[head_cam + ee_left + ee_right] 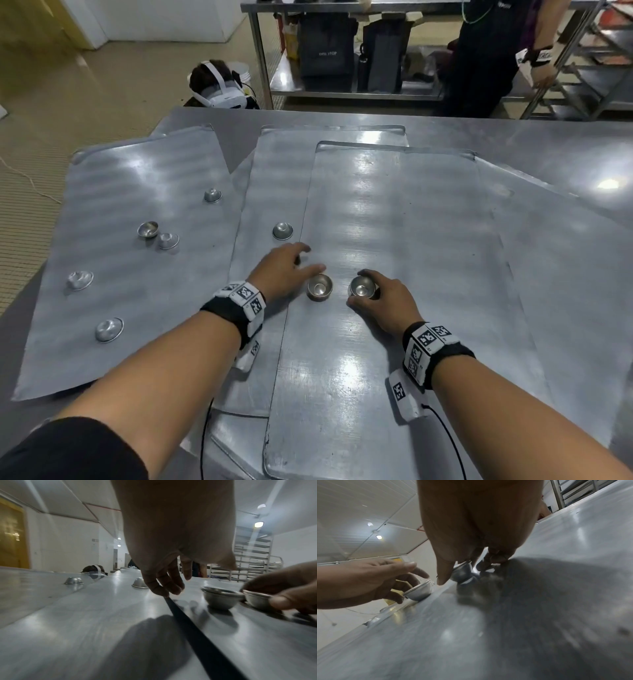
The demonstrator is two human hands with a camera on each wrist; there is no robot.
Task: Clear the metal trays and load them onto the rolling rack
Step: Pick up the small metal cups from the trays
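Several flat metal trays overlap on the steel table; the top tray (394,212) lies in the middle. Two small metal cups stand upright on it. My right hand (358,287) curls its thumb and fingers round the right cup (363,292), also seen in the right wrist view as the held cup (462,572). My left hand (305,260) hovers just left of the other cup (320,287), fingers relaxed and holding nothing, thumb close to the rim. In the left wrist view its fingertips (164,588) touch the tray's edge beside that cup (221,599).
An upturned cup (282,230) sits on the middle tray (274,164). Several more cups lie on the left tray (137,178). A person in black (486,51) stands by the rack (599,68) at the far right. Another person wearing a headset (219,85) crouches beyond the table.
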